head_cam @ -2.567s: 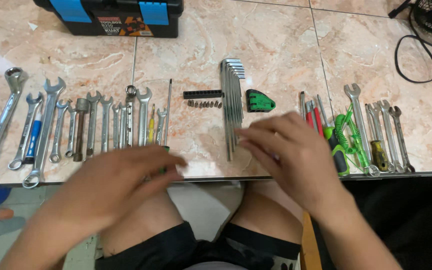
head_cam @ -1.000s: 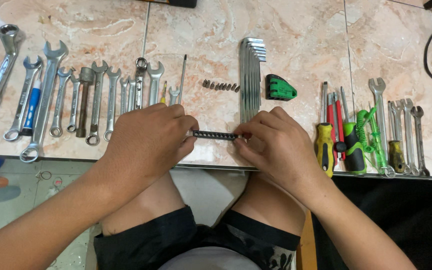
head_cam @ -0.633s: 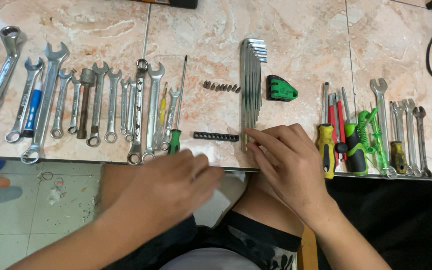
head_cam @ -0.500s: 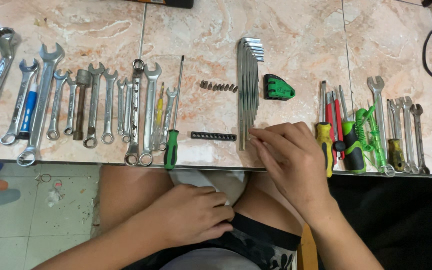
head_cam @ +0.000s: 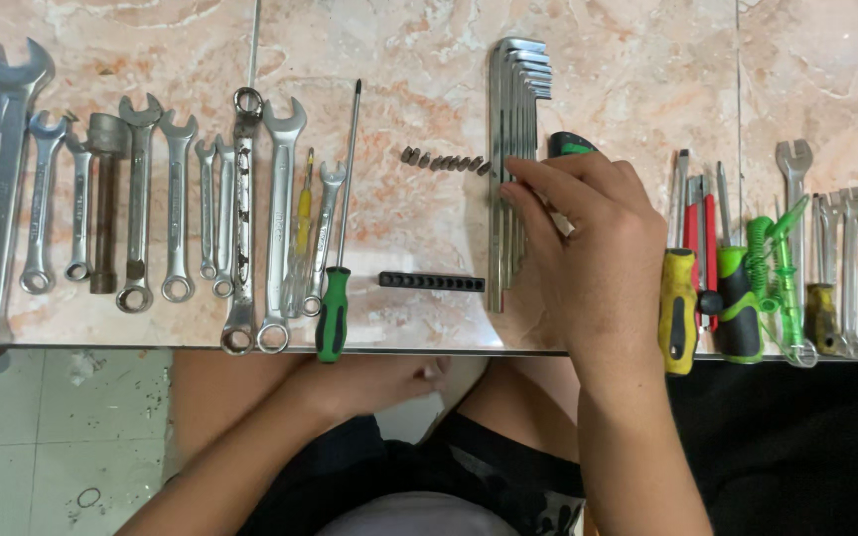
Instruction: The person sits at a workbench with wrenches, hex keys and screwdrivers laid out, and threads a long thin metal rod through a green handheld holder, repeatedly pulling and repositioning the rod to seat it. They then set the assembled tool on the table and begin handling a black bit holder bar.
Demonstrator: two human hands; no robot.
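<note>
My right hand (head_cam: 588, 248) lies over the marble tabletop (head_cam: 628, 89), fingers apart, with the fingertips on the shafts of a row of silver hex keys (head_cam: 510, 119). It grips nothing. The hand partly hides a green and black key holder (head_cam: 573, 147). Left of the keys lie a black bit holder strip (head_cam: 432, 282) and a short row of loose driver bits (head_cam: 444, 162). My left hand (head_cam: 379, 382) rests on my thigh below the table edge, holding nothing.
Several spanners (head_cam: 141, 199) lie side by side on the left, with a green-handled screwdriver (head_cam: 333, 308) beside them. On the right are screwdrivers with yellow (head_cam: 678, 308) and green (head_cam: 739, 308) handles and more spanners (head_cam: 851, 268). The table edge runs just above my lap.
Both hands let go of the black bit strip, which now lies on the table. My left hand dropped to my thigh. My right hand moved up onto the hex keys.
</note>
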